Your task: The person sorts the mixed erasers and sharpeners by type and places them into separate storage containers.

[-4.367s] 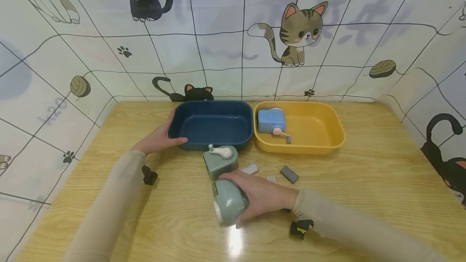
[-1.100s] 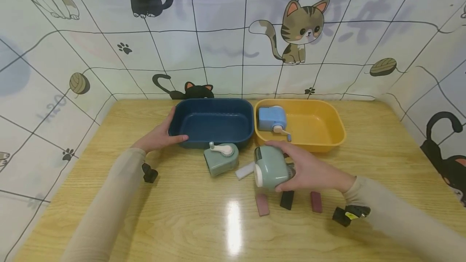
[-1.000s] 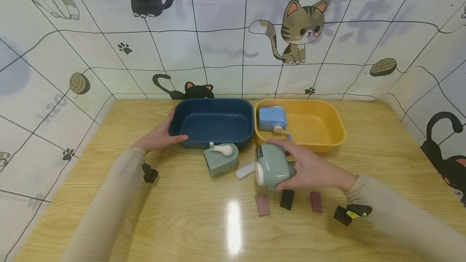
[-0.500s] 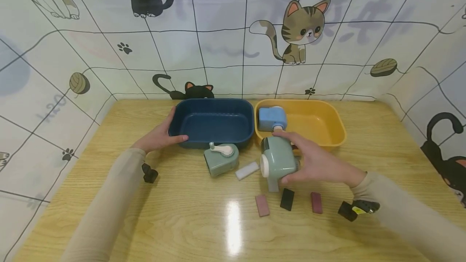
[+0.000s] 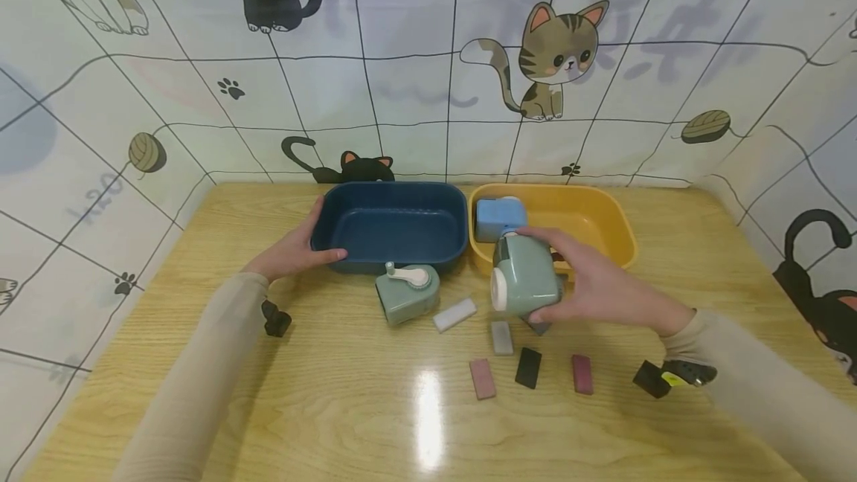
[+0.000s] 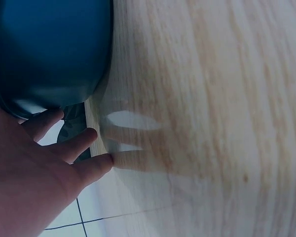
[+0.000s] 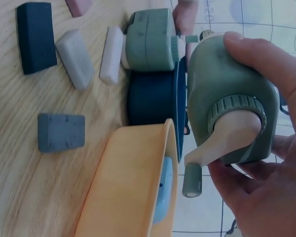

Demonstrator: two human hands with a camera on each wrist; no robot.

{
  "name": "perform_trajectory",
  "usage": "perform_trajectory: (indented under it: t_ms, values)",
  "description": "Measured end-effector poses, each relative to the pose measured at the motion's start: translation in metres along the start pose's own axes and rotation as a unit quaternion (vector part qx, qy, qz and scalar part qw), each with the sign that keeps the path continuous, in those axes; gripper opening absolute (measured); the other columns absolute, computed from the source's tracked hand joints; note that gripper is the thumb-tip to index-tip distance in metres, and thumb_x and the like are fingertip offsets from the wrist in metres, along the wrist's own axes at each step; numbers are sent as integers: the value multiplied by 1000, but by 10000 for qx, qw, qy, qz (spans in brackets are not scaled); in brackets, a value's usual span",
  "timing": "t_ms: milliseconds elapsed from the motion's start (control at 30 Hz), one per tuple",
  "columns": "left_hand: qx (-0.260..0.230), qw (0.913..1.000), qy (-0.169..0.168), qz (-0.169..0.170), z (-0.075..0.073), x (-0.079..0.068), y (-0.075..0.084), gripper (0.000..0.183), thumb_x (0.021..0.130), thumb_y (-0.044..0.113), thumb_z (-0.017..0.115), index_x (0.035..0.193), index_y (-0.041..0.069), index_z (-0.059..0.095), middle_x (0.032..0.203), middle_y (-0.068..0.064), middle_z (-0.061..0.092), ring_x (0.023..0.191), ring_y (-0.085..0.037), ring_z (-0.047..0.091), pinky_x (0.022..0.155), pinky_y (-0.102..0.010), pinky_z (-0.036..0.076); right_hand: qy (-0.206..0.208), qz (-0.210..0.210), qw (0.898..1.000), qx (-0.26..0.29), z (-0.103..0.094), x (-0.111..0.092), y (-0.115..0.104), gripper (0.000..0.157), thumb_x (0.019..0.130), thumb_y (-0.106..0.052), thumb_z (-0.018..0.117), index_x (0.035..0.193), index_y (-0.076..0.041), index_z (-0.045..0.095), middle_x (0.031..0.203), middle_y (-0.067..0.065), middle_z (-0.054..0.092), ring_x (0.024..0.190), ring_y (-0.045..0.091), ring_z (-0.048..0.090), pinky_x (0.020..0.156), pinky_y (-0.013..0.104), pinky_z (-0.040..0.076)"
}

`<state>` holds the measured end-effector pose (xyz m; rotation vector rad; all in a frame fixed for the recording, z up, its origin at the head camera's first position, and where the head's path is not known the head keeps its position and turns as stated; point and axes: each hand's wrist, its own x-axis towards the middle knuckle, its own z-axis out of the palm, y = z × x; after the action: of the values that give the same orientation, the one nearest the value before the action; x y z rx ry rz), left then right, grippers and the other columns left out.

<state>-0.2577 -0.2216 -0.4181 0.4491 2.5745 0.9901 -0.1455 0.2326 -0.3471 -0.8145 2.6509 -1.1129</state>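
Observation:
My right hand (image 5: 599, 285) grips a green crank pencil sharpener (image 5: 529, 277) above the front edge of the yellow bin (image 5: 596, 262). In the right wrist view its pale crank (image 7: 232, 133) faces the camera. My left hand (image 5: 291, 251) rests against the left end of the dark blue bin (image 5: 395, 233), fingers extended; in the left wrist view the fingertips (image 6: 103, 160) show beside the bin's outer wall. A second green pencil sharpener (image 5: 407, 300) stands on the table in front of the blue bin. Inside the yellow bin lies a blue pencil sharpener (image 5: 498, 218), its crank hidden.
Several erasers lie on the table (image 5: 335, 400): white (image 5: 455, 315), light grey (image 5: 501, 338), pink (image 5: 482, 378), black (image 5: 528, 367) and dark red (image 5: 582, 374). A dark grey eraser (image 7: 61, 132) sits partly hidden under my right hand. A cat-print cloth (image 5: 415, 95) stands behind the table.
My right hand has carried the green pencil sharpener right and away from me, from beside the second sharpener to the yellow bin's front edge. Erasers it covered now show. My left hand has stayed put.

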Motion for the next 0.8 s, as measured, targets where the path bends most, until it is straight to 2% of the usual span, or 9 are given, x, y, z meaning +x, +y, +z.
perform_trajectory:
  t_ms: [200, 433, 800]
  values:
    - [-6, 10000, 12, 28, 0, -1, 0, 112, 87, 48, 68, 153, 21, -18, 160, -13, -9, 145, -37, 1, 112, -58, 11, 72, -28, 10000, -24, -7, 0, 6, 104, 67, -34, 90, 149, -13, 31, 137, 9, 42, 116, 28, 44, 92, 54, 42]
    - [-62, 10000, 13, 7, 0, 0, 0, 113, 86, 47, 69, 153, 20, -18, 160, -11, -9, 145, -34, 1, 112, -56, 11, 255, -22, 9993, -261, -16, 2, 9, 105, 64, -30, 92, 148, -9, 32, 136, 12, 42, 117, 31, 43, 93, 55, 42]
    - [-13, 10000, 12, 32, 1, 1, -2, 113, 87, 48, 69, 153, 19, -18, 160, -11, -10, 145, -35, 0, 112, -56, 11, 161, 110, 9994, -302, -32, 4, 10, 104, 67, -32, 90, 150, -12, 30, 136, 13, 42, 117, 35, 45, 91, 59, 41]
